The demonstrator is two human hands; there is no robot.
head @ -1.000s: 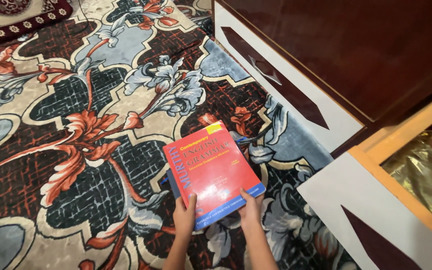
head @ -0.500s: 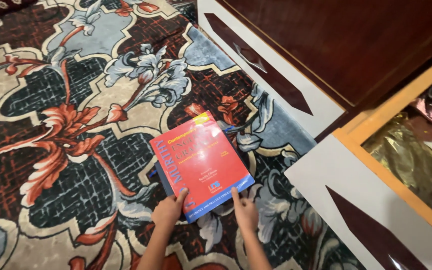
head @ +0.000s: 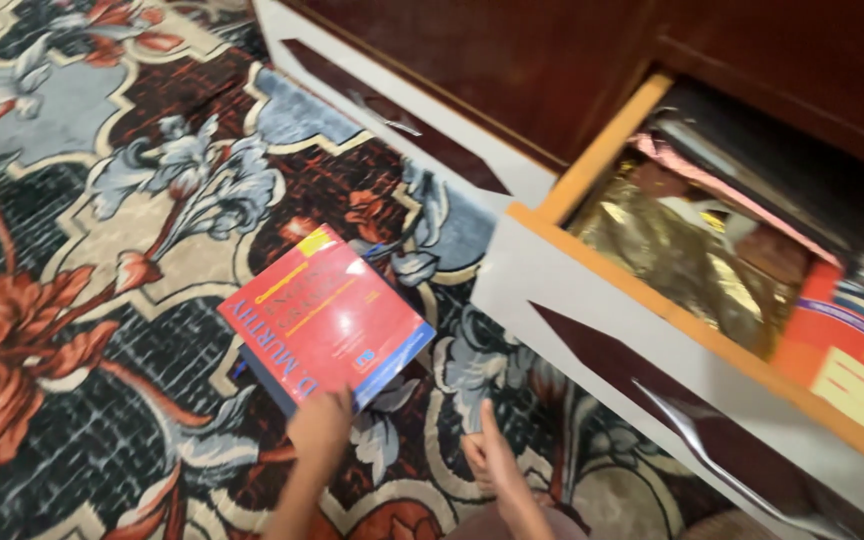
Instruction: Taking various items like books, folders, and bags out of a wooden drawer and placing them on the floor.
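Left hand pinching near corner of red book, book flat on patterned carpet. Right hand just rt of grip, fingers loose, off the book. Further rt: open drawer, gold wrapping inside.

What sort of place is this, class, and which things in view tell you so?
Probably a room in a home: a patterned floral carpet covers the floor, and a dark wooden cabinet has an open drawer holding books. The left hand holds a red book.
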